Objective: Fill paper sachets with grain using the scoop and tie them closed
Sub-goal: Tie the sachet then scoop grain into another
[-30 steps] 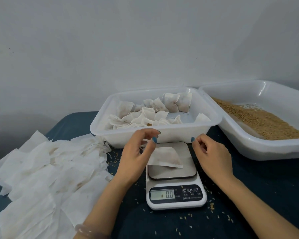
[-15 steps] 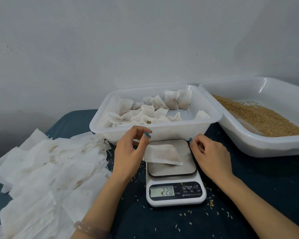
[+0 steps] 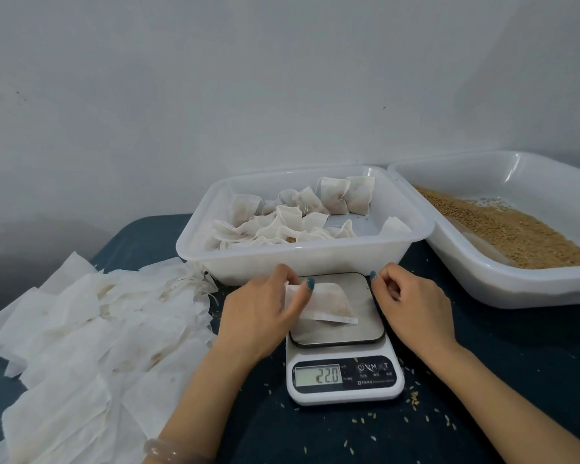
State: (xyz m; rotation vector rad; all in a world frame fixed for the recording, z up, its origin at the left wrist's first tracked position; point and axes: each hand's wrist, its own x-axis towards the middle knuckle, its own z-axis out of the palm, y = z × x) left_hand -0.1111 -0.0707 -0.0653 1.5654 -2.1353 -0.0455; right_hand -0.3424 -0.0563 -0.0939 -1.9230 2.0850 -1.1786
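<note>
A filled white paper sachet (image 3: pixel 330 303) lies on the steel platform of a small kitchen scale (image 3: pixel 345 380), whose display reads 22.0. My left hand (image 3: pixel 258 313) pinches the sachet's left edge, thumb on top. To the right of the platform my right hand (image 3: pixel 412 303) rests with loosely curled fingers and holds nothing that I can see. Brown grain (image 3: pixel 503 229) fills the white tray (image 3: pixel 503 283) at the right. No scoop is in view.
Behind the scale stands a white tray (image 3: pixel 298 259) holding several filled sachets. A heap of flat empty sachets (image 3: pixel 91 329) covers the left of the dark blue tabletop. Loose grains are scattered around the scale. A pale wall rises behind.
The display went from zero to 22.0. My left hand lowered and took the sachet's left edge between thumb and fingers. My right hand barely moved.
</note>
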